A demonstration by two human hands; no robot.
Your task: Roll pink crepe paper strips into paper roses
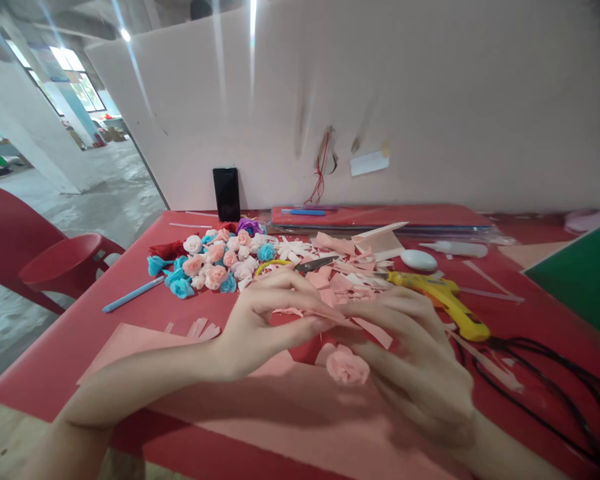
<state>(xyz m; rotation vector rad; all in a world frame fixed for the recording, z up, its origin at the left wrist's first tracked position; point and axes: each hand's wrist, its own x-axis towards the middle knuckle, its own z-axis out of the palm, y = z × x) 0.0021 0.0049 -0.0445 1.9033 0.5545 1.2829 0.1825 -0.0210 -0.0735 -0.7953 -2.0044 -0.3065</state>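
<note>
My left hand [270, 320] is closed in a pinch, thumb against fingers, on a small piece of pink crepe paper [335, 315]. My right hand [415, 360] meets it from the other side, its fingertips at the same piece and slightly blurred. A pink paper rose [347, 364] hangs at the lower fingers of my right hand; its exact grip is hidden. Below both hands lies a large pink crepe sheet [280, 413]. Just beyond them are scissors [315, 264] with a yellow handle and many pink paper scraps [330, 283].
Finished paper flowers [215, 257] are heaped at the back left, beside a blue pen [133, 295]. A phone [227, 193] leans on the partition. To the right lie a yellow glue gun [445, 297], its black cable [545, 373], a white oval object [419, 260] and a green board [580, 280].
</note>
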